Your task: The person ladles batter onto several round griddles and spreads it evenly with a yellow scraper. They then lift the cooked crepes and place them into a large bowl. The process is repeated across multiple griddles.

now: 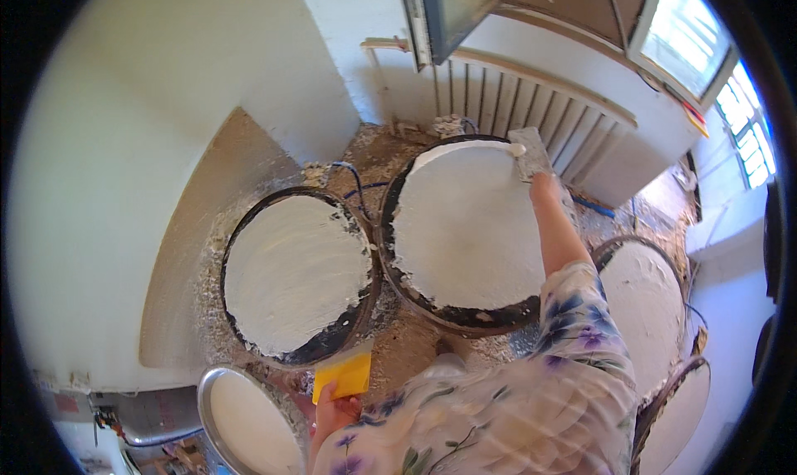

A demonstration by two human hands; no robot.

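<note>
In my left hand (pixel 332 409), low in the view, is a yellow flat scraper (pixel 344 374), with the fingers closed on its near edge. My right arm reaches far forward, and the right hand (pixel 542 189) is closed on a flat, pale, paste-smeared trowel (pixel 531 150). The trowel lies at the far right rim of a large round black-edged disc (pixel 469 218) spread with white paste. A thicker ridge of paste (pixel 465 143) runs along its far edge up to the trowel. The grip itself is partly hidden.
A second coated disc (pixel 299 267) stands to the left, and two more discs (pixel 643 301) (pixel 677 417) at right. A metal basin (pixel 249 425) of white paste sits near left. Beyond are a radiator (pixel 515 97) and an open window (pixel 461 14). Debris and blue hoses (pixel 353 176) lie on the floor.
</note>
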